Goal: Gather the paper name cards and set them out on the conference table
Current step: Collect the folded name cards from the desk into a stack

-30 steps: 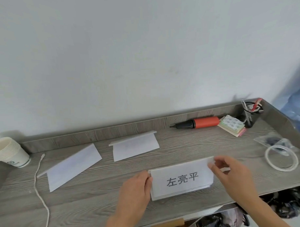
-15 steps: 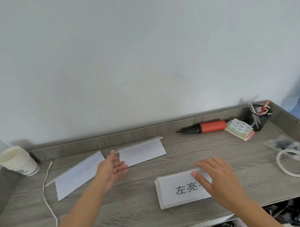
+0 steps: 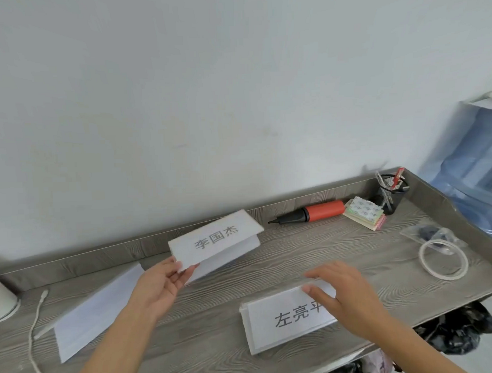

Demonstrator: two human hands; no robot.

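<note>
Three paper name cards are in play on the grey desk [image 3: 210, 321]: the left hand [image 3: 159, 289] pinches the near corner of a folded card [image 3: 216, 240] printed 李国杰, tilted up near the back edge. The right hand [image 3: 346, 297] lies with straight fingers on the right end of the flat card [image 3: 286, 321] reading 左亮 and a half-covered 平, near the front edge. The third card [image 3: 95, 308] sits left, blank side showing, and back right a black mesh pen holder [image 3: 390, 195] carries pens [image 3: 396, 177].

Grey wood-grain desk [image 3: 205, 321], red pump [image 3: 323, 211] lay by its back rim, sticker pads [image 3: 364, 214] just right of pump, tape ring [image 3: 421, 257] farther right, name card stack [image 3: 286, 321] before pump, folded paper [image 3: 96, 311] far left.
</note>
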